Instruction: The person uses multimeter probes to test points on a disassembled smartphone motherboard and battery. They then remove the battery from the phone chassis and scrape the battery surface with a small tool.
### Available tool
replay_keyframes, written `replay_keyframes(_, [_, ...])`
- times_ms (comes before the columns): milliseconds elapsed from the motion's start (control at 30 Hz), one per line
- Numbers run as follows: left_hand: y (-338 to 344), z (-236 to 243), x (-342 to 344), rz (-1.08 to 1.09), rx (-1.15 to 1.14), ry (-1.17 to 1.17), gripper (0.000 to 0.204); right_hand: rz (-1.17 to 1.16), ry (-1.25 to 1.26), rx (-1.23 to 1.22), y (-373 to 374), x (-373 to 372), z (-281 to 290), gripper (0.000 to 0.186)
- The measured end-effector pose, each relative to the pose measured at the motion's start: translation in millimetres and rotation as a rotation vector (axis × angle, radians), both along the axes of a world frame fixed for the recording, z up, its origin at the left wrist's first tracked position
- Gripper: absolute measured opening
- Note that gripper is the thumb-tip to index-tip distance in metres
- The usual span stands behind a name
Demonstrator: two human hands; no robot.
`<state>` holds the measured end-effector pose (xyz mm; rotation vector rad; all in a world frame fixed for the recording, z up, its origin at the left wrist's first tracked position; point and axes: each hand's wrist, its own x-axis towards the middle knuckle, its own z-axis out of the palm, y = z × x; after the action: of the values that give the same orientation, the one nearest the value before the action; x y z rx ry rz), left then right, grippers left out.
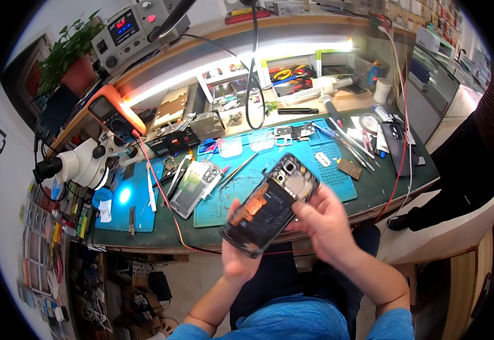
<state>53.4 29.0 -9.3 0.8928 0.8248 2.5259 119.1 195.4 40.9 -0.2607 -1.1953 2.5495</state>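
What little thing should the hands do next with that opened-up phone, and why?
Perhaps lower the opened-up phone onto the blue mat. The left hand and right hand hold it tilted in the air, its insides showing, and the flat mat lies just beyond, so it might rest more steadily there.

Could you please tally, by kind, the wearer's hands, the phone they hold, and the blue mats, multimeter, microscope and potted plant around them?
Hands: 2 (left hand, right hand)
Held phone: 1
Blue mats: 2
Multimeter: 1
Microscope: 1
Potted plant: 1
Total: 8
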Motion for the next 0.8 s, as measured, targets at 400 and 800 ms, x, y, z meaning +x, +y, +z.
replay_keyframes(400, [2.9, -4.2, -10.2, 0.043, -0.673, -0.018, 0.048, 0.026, -0.067, 0.901, 16.0, -1.7, 3.2, 0.072])
replay_keyframes(800, [6.1, -23.0, -15.1, -0.148, -0.304, -0.185, 0.071, 0.156, 0.048, 0.146, 7.0, -21.7, -9.6, 0.05])
